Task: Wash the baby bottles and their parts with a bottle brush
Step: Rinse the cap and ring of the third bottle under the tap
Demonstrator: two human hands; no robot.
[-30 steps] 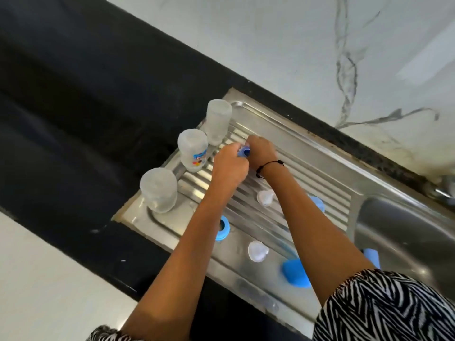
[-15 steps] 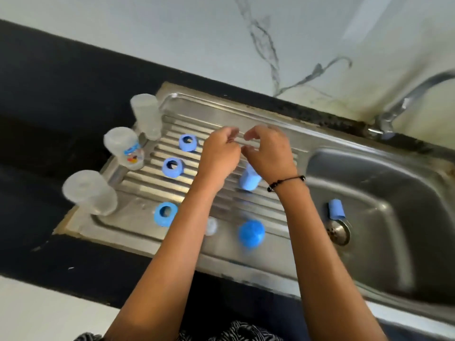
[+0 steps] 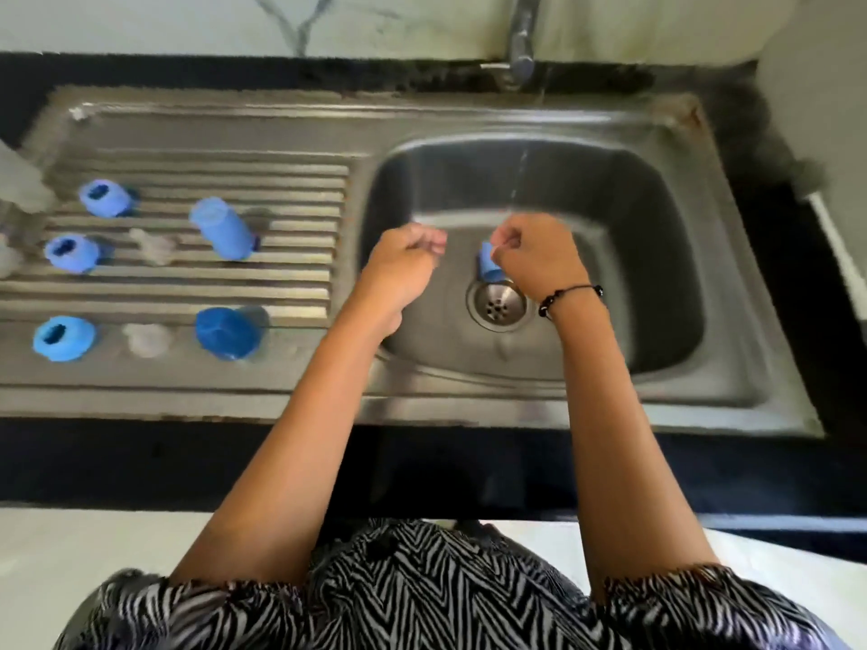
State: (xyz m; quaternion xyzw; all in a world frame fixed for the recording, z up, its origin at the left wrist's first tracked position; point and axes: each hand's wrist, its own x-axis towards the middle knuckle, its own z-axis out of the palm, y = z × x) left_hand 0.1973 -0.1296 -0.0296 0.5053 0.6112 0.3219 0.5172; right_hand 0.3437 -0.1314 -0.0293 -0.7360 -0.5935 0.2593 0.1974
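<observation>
- Home kitchen: steel sink set in black countertop
- Tap behind sink, on marble-look wall
- Ribbed drainboard left of sink

A steel sink with a ribbed drainboard sits in a black counter, a round strainer at the basin's centre. Above it, a tap (only partly in view) runs a thin stream before a marble-veined white wall.
</observation>
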